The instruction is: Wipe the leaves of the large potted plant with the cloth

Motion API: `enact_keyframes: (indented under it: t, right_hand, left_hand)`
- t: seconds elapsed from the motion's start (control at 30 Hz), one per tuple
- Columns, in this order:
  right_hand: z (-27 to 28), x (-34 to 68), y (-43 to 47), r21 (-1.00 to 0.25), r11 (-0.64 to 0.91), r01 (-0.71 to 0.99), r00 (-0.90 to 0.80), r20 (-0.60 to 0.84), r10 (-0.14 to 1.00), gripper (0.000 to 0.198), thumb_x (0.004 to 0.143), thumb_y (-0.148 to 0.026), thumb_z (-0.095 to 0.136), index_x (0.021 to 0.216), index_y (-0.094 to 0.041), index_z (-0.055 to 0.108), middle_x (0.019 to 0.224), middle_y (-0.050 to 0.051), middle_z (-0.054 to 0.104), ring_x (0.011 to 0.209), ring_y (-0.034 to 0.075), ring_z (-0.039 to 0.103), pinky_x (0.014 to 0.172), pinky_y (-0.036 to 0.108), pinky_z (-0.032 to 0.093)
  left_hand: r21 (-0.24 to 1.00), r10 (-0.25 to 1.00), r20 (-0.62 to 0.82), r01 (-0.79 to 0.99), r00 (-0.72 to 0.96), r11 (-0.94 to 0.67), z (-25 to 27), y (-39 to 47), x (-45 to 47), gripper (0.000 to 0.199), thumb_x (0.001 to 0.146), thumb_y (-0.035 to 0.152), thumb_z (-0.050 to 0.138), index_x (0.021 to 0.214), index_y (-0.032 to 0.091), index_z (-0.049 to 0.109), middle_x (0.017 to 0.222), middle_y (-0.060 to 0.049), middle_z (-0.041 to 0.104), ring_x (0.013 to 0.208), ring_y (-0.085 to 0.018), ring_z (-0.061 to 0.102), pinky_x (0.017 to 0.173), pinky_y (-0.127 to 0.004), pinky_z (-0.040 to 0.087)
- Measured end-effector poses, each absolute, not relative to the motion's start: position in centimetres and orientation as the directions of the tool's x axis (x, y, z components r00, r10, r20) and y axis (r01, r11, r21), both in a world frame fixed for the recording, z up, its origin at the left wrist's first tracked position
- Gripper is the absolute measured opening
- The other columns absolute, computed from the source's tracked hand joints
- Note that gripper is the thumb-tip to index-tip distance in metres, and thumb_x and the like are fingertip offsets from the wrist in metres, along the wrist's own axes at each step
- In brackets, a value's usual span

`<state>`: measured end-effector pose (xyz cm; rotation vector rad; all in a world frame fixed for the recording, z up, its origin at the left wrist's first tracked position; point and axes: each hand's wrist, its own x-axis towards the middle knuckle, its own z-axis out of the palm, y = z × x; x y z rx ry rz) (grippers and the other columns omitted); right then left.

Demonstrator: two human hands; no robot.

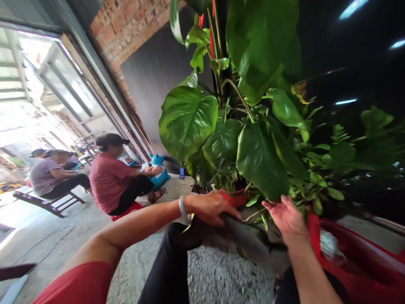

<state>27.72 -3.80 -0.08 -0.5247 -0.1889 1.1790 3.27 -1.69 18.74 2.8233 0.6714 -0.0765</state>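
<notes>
Gripping one dark tool (243, 234), left hand (210, 207) clenched, right hand (286, 217) spread near one red pot (236, 197)

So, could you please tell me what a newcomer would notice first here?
A big-leaved green plant in a red pot fills the centre. Below it, the left hand rests on a grey, blurred object, with the right hand open beside it. At left, two people sit by a brick wall.

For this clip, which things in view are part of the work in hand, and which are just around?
In hand:
left hand on a dark grey tool or bag
right hand, open, at the leaves
large-leaved plant
red pot

Just around:
red basin
two seated people
wooden bench
blue toy
</notes>
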Motion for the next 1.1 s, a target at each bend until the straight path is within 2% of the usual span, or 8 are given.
enact_keyframes:
  t: [0.1,0.23,0.3,0.43,0.53,0.67,0.87,1.1]
  right_hand:
    - [-0.1,29.0,-3.6,-0.454,0.304,-0.837,0.434,-0.215,0.875,0.007,0.075,-0.019,0.066,0.076,-0.026,0.066,0.068,-0.004,0.073,0.061,0.017,0.07,0.059,0.036,0.063]
    - [-0.2,28.6,-2.8,-0.448,0.304,-0.841,0.441,-0.241,0.865,0.007,0.076,-0.017,0.064,0.075,-0.024,0.064,0.064,-0.003,0.072,0.058,0.015,0.067,0.059,0.033,0.062]
    - [-0.2,27.8,-2.6,-0.446,0.287,-0.848,0.418,-0.232,0.878,0.008,0.074,-0.016,0.065,0.075,-0.024,0.064,0.065,-0.004,0.072,0.058,0.015,0.067,0.058,0.034,0.061]
    - [-0.1,27.4,-2.5,-0.427,0.29,-0.856,0.422,-0.256,0.87,0.012,0.073,-0.015,0.066,0.08,-0.025,0.065,0.07,-0.004,0.073,0.059,0.015,0.068,0.059,0.035,0.06]
    - [0.0,28.1,-2.7,-0.453,0.303,-0.839,0.458,-0.285,0.842,0.007,0.073,-0.017,0.065,0.077,-0.023,0.063,0.065,-0.002,0.072,0.057,0.017,0.067,0.059,0.037,0.059]
    - [0.2,29.0,-2.9,-0.469,0.33,-0.819,0.503,-0.309,0.807,0.005,0.076,-0.018,0.061,0.073,-0.022,0.062,0.061,0.0,0.07,0.056,0.018,0.065,0.059,0.038,0.056]
    - [0.0,28.6,-3.3,-0.496,0.321,-0.807,0.468,-0.206,0.859,0.012,0.073,-0.024,0.07,0.084,-0.025,0.067,0.084,0.0,0.075,0.077,0.019,0.069,0.068,0.039,0.056]
    - [-1.4,28.6,-3.2,-0.595,0.22,-0.773,0.341,-0.099,0.935,0.017,0.065,-0.026,0.081,0.076,-0.03,0.069,0.076,-0.004,0.073,0.073,0.019,0.066,0.071,0.041,0.06]
  left_hand:
    - [0.344,0.389,-0.041,0.379,0.92,-0.859,20.2,-2.1,0.8,0.051,0.084,0.019,0.066,0.135,0.023,0.065,0.132,-0.004,0.07,0.118,-0.021,0.067,0.103,-0.03,0.051]
    - [0.236,0.623,0.529,0.605,0.576,-0.761,23.5,1.8,0.8,0.059,0.088,0.024,0.061,0.147,0.019,0.053,0.136,-0.009,0.066,0.128,-0.025,0.06,0.113,-0.04,0.045]
    - [0.117,0.629,0.582,0.713,0.515,-0.692,23.3,3.6,1.3,0.061,0.089,0.021,0.058,0.15,0.018,0.049,0.132,-0.012,0.067,0.125,-0.027,0.061,0.11,-0.043,0.046]
    - [-0.097,0.706,-0.005,0.703,0.708,-0.705,20.1,3.4,0.5,0.054,0.086,0.019,0.063,0.14,0.021,0.06,0.12,-0.012,0.072,0.11,-0.029,0.068,0.097,-0.042,0.053]
    - [0.137,0.383,-0.425,0.476,0.82,-0.869,18.5,1.0,-1.3,0.051,0.085,0.03,0.07,0.135,0.026,0.063,0.124,-0.005,0.073,0.113,-0.025,0.068,0.098,-0.034,0.053]
    - [0.225,0.301,-0.376,0.401,0.877,-0.888,18.2,0.0,-1.6,0.051,0.086,0.028,0.068,0.137,0.03,0.062,0.128,-0.004,0.071,0.115,-0.026,0.067,0.1,-0.035,0.051]
    - [0.029,0.834,0.023,0.833,0.551,-0.552,13.0,6.3,3.3,0.056,0.093,0.027,0.055,0.149,0.024,0.05,0.135,-0.012,0.066,0.124,-0.029,0.063,0.104,-0.041,0.049]
    - [0.055,0.737,-0.253,0.77,0.627,-0.636,8.3,6.4,3.3,0.06,0.085,0.029,0.064,0.144,0.026,0.057,0.134,-0.013,0.067,0.123,-0.034,0.064,0.101,-0.044,0.052]
